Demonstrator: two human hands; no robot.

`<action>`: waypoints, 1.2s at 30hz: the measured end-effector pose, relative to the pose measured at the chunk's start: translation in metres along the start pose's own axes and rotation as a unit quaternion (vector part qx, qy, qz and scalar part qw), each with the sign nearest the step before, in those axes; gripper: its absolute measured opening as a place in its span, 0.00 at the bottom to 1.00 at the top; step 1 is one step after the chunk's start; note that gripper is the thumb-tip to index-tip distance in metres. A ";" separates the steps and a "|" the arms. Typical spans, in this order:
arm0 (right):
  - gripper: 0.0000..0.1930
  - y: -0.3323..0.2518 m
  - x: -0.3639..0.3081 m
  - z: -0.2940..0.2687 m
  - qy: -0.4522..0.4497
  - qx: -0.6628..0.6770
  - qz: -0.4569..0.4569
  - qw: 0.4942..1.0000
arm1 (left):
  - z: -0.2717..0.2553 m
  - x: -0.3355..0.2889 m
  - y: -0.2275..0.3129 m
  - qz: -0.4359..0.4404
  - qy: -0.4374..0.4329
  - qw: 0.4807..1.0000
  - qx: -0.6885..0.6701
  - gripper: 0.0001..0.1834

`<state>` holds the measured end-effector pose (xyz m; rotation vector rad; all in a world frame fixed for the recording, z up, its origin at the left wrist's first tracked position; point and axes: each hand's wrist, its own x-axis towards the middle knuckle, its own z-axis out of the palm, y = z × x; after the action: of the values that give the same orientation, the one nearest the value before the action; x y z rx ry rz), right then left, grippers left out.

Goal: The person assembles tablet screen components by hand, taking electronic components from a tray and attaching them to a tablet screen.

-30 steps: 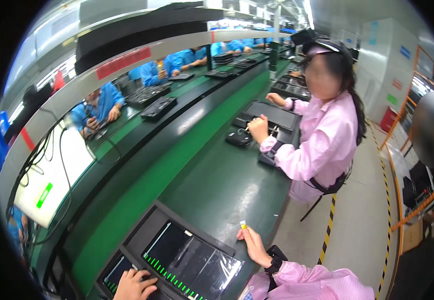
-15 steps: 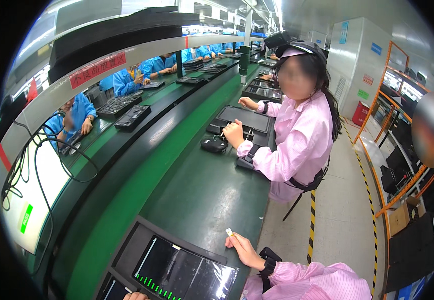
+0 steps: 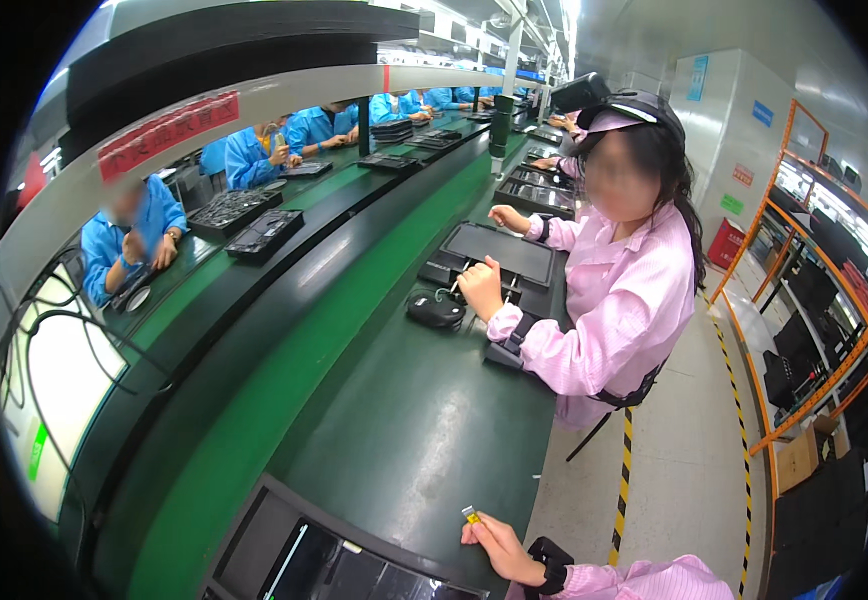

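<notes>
My right hand (image 3: 504,550) is over the right edge of the green bench, near the bottom of the head view. Between its thumb and fingers it pinches a small yellow piece with a pale end (image 3: 471,514), too small to name. Left of that hand lies a black tray (image 3: 254,515), cut off by the lower edge. In it is a flat dark panel like a tablet screen (image 3: 319,562), with a thin bright line along its left side and a small pale tab at its top. My left hand is out of view.
Farther up the bench (image 3: 424,430), a co-worker in a pink striped coat (image 3: 624,300) handles a dark flat device (image 3: 499,252) beside a black mouse (image 3: 436,309). A green belt (image 3: 284,380) runs along the left, past a lit monitor (image 3: 64,390) with hanging cables. Orange shelving (image 3: 789,300) stands right.
The view has shifted, so the tray and screen sit lower in the picture. The left hand has dropped out of sight. My right hand still holds the small yellow piece, now turned differently.
</notes>
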<state>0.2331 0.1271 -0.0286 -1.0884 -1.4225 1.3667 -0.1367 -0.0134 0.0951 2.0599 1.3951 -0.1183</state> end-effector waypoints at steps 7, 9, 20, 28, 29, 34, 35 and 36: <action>0.15 -0.020 0.002 0.007 0.027 0.026 -0.024 0.999 | -0.012 0.007 -0.015 -0.003 -0.101 0.992 -0.075 0.15; 0.15 -0.011 0.001 0.007 0.013 0.022 0.013 1.000 | -0.013 0.009 -0.017 -0.002 -0.107 0.990 -0.087 0.14; 0.17 -0.004 0.000 0.003 -0.003 0.075 0.031 0.997 | -0.007 0.013 0.003 0.034 -0.142 0.968 -0.203 0.12; 0.16 0.034 -0.002 -0.006 -0.035 0.129 0.000 0.991 | 0.020 0.009 0.033 0.039 -0.018 0.978 -0.204 0.11; 0.16 0.031 -0.004 -0.006 -0.042 0.128 -0.003 0.991 | 0.017 0.007 0.041 0.055 0.011 0.973 -0.224 0.10; 0.17 0.018 -0.019 -0.006 -0.058 0.162 -0.009 0.985 | 0.018 -0.035 0.106 -0.074 0.157 0.975 -0.143 0.12; 0.17 0.017 -0.025 -0.006 -0.069 0.163 -0.009 0.984 | 0.022 -0.051 0.122 -0.089 0.219 0.966 -0.100 0.12; 0.17 0.020 -0.028 -0.012 -0.067 0.164 0.000 0.984 | 0.025 -0.060 0.136 -0.141 0.283 0.946 -0.078 0.14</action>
<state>0.2520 0.1032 -0.0487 -0.7940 -1.2332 1.6321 -0.0391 -0.1062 0.1616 1.8214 1.9664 0.4881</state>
